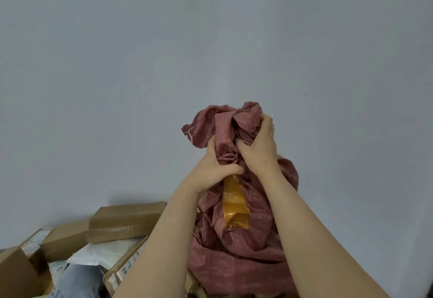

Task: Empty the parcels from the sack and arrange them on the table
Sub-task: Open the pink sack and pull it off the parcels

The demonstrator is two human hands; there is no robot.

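A: How is the sack held?

B: The reddish woven sack [241, 258] is held up before a grey wall [140, 63], with its gathered end at 12 o'clock. The left grip [212, 174] is curled round the bunched cloth. The right grip [259, 147] is clenched on the same bunch at 1 o'clock of the left, just beside it.

A: Which way does it lie from them?

B: The body hangs toward 6 o'clock from both, so the long axis runs 12 to 6. The lower end is cut off by the frame edge, and the mouth cannot be seen. A strip of yellow tape [234, 206] is seen on the cloth just under the left grip.

A: And the parcels?

B: A heap is seen at 8 o'clock of the sack: a brown cardboard box [126, 221] on top, a white mailer bag [105, 253] under it and a carton [126, 267] beside the left forearm. Whether any remain inside cannot be told. A further lift toward 12 is judged to be needed.

A: Can any writing be read?

B: Barcoded labels are carried by the carton and by a labelled box [35, 241] at 9 o'clock, but the print is too small to be read.
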